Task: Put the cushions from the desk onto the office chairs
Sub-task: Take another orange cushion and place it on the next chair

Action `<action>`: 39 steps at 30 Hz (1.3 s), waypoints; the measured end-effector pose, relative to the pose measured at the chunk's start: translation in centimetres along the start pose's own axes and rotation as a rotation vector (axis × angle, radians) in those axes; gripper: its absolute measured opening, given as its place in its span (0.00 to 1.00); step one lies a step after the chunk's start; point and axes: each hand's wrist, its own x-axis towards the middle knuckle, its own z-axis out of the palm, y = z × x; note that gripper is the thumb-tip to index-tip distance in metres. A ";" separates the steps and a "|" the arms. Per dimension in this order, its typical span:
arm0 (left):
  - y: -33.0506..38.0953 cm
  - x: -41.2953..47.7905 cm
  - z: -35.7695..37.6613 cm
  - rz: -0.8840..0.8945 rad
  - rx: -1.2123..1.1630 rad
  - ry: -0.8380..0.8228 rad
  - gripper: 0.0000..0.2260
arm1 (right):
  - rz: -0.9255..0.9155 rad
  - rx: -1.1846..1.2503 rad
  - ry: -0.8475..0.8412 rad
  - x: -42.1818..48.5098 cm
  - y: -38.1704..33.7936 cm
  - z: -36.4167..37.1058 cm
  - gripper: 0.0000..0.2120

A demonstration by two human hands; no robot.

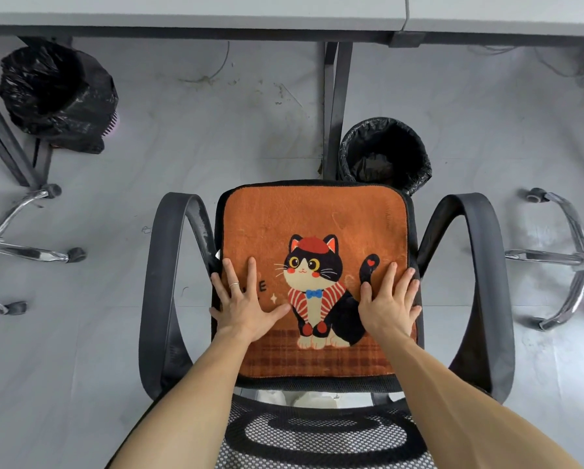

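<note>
Chair seat: cushion under flat fingers.

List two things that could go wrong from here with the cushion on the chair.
1. The square orange plush cat cushion may slide askew when the flat left hand and right hand lift.
2. The black mesh office chair could presumably roll on castors, leaning over its backrest.

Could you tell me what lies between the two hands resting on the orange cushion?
In the head view, the printed cat on the cushion lies between the left hand and right hand; both palms rest flat on the cushion.
</note>
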 end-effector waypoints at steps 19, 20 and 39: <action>2.5 -19.4 -15.0 0.299 0.211 0.001 0.18 | -0.136 -0.057 -0.235 -18.8 -4.9 -15.9 0.24; 2.6 -20.7 -16.1 0.330 0.199 0.039 0.17 | -0.154 -0.063 -0.210 -20.1 -5.4 -17.0 0.24; -4.7 -48.2 -34.1 0.413 0.118 0.986 0.19 | -0.952 0.054 0.495 -47.3 -7.0 -34.5 0.21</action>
